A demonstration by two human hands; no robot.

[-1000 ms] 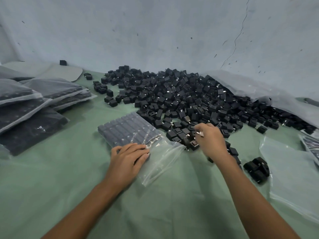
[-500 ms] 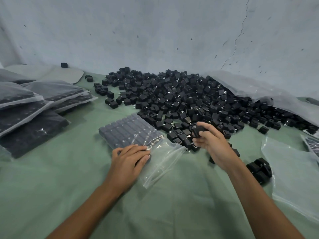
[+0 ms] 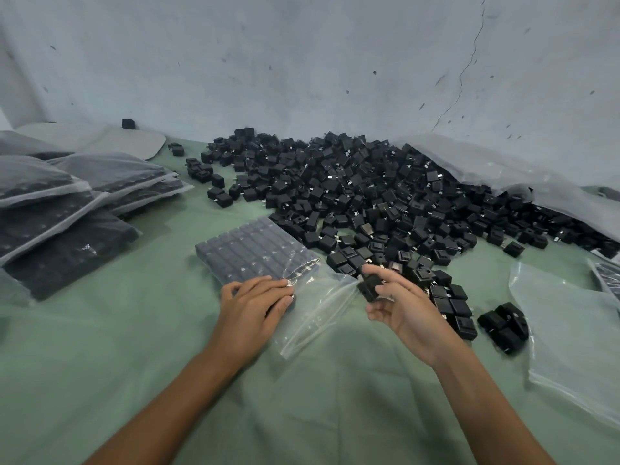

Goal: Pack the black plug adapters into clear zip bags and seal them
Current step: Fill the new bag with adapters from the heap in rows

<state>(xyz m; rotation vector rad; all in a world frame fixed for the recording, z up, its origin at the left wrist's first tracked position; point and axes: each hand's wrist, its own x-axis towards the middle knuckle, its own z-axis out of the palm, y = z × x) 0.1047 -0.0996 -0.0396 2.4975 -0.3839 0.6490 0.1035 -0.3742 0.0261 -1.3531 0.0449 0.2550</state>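
Note:
A clear zip bag lies on the green cloth, its far part filled with neat rows of black plug adapters. My left hand rests flat on the bag's near edge, fingers straight. My right hand pinches one black adapter between thumb and fingers, just right of the bag's open mouth. A large heap of loose black adapters covers the cloth behind both hands.
Filled bags are stacked at the left. Empty clear bags lie at the right, with a small cluster of adapters beside them. A big plastic sheet drapes over the heap's right side. The wall stands close behind.
My right hand picked an adapter from the heap's near edge and drew it back toward the bag's mouth. My left hand stayed on the bag.

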